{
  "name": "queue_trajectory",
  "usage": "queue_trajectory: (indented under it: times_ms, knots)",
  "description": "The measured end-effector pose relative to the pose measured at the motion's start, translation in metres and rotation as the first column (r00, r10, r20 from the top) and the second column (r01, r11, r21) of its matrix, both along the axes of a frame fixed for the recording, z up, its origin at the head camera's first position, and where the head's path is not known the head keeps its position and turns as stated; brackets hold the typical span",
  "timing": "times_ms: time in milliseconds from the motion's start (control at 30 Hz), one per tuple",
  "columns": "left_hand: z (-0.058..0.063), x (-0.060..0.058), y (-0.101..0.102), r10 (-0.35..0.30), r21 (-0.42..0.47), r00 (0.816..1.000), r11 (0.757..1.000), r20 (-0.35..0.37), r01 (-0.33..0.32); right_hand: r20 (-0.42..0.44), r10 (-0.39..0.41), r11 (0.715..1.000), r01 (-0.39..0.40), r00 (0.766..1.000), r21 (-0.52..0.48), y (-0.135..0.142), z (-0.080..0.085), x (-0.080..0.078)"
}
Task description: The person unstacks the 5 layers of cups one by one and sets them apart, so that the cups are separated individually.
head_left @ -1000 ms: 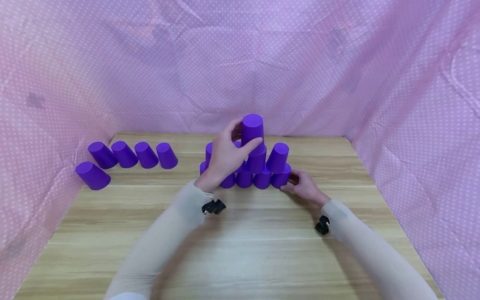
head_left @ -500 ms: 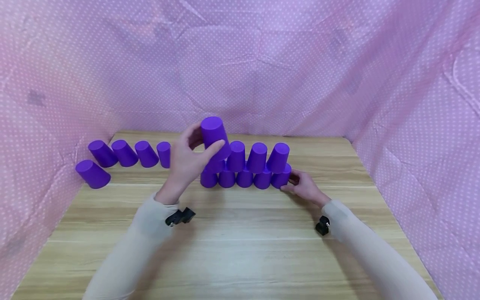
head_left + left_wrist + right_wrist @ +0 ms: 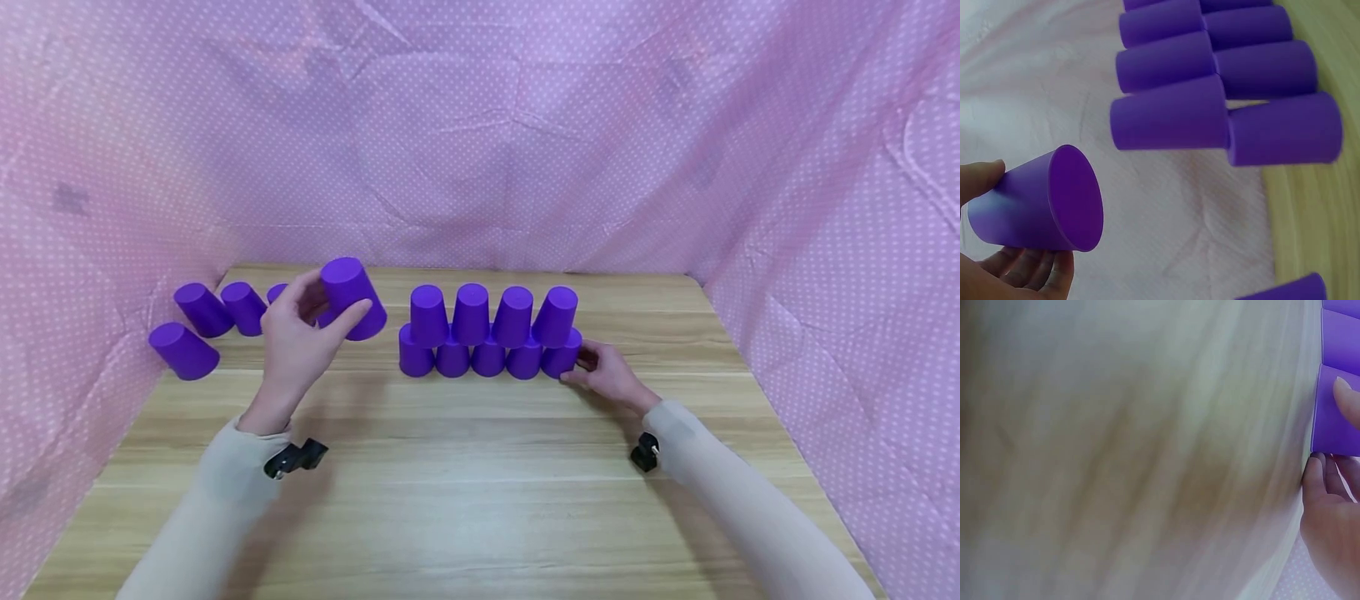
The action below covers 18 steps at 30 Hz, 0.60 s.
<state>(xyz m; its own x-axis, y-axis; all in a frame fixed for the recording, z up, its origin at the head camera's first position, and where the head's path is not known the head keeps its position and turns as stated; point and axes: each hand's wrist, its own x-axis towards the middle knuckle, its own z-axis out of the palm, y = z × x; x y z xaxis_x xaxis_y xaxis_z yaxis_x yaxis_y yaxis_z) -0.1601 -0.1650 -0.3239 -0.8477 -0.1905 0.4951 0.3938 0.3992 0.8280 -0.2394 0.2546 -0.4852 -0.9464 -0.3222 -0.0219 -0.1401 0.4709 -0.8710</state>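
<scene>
My left hand (image 3: pixel 297 337) holds a purple cup (image 3: pixel 348 292) mouth down in the air, left of a stack of like cups. Its thumb lies on one side and its fingers on the other; in the left wrist view the mouth of the held cup (image 3: pixel 1077 200) shows. The stack has an upper row of several upturned cups (image 3: pixel 472 315) bridging a lower row of several (image 3: pixel 489 357). At the stack's right end, my right hand (image 3: pixel 611 377) holds the last lower cup (image 3: pixel 559 357); in the right wrist view its thumb (image 3: pixel 1349 403) lies against that cup.
Several more upturned purple cups (image 3: pixel 204 310) stand at the table's left, some partly hidden behind my left hand. One cup (image 3: pixel 184 352) stands nearer the front. Pink dotted cloth (image 3: pixel 480 133) walls the wooden table (image 3: pixel 480 500) at the back and sides.
My left hand has carried its cup leftward, from over the middle of the stack to beyond its left end, and a little lower. The right hand and the stack have stayed put.
</scene>
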Motion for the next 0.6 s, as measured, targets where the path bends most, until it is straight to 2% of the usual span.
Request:
queue_trajectory:
  times_ms: [200,300,400,600]
  knots:
    - [-0.038,-0.01,-0.037,0.066,-0.063,0.989,0.996,0.133,-0.058,0.016,-0.007,1.0,0.008,1.0,-0.006,0.001,-0.004,-0.002]
    - [-0.051,-0.01,-0.054,0.09,-0.075,0.976,0.994,0.196,-0.077,0.011,-0.006,1.0,0.006,1.0,-0.002,0.0,-0.002,-0.001]
    - [-0.062,-0.01,-0.068,0.119,-0.081,0.958,0.992,0.262,-0.101,0.003,-0.003,1.0,0.003,1.0,0.001,0.0,-0.001,-0.001]
    - [-0.079,-0.012,-0.095,0.187,-0.161,0.908,0.978,0.374,-0.135,-0.002,-0.007,1.0,0.007,1.0,0.016,0.001,-0.003,-0.001]
